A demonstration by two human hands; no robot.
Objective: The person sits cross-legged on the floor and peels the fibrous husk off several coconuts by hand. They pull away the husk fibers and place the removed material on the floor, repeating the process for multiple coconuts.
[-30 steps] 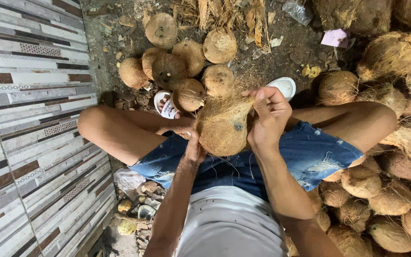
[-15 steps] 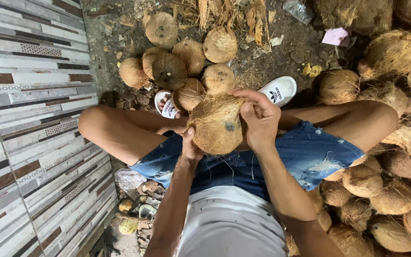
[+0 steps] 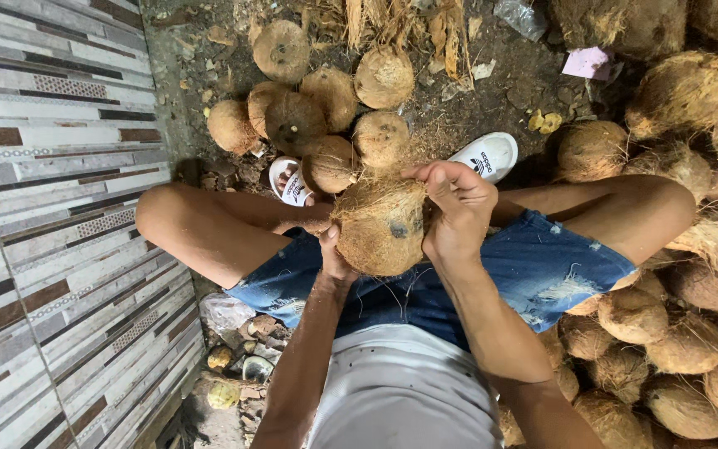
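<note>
I sit with bent knees in blue denim shorts, holding a fibrous brown coconut [image 3: 380, 226] over my lap. My left hand [image 3: 332, 256] cups its lower left side from beneath, mostly hidden behind the husk. My right hand [image 3: 456, 212] wraps over its right side, fingers curled across the top edge and gripping the fibres. The coconut shows a small dark spot on its right face.
A cluster of husked coconuts [image 3: 326, 104] lies on the dirt floor ahead, near my white sandals [image 3: 488, 155]. A large pile of coconuts [image 3: 691, 316] fills the right side. A striped tiled wall [image 3: 51, 208] stands at left. Husk scraps [image 3: 238, 366] lie below.
The coconut has turned and shifted slightly in my hands; my right hand moved from its top down over its right side, and a dark spot now faces me.
</note>
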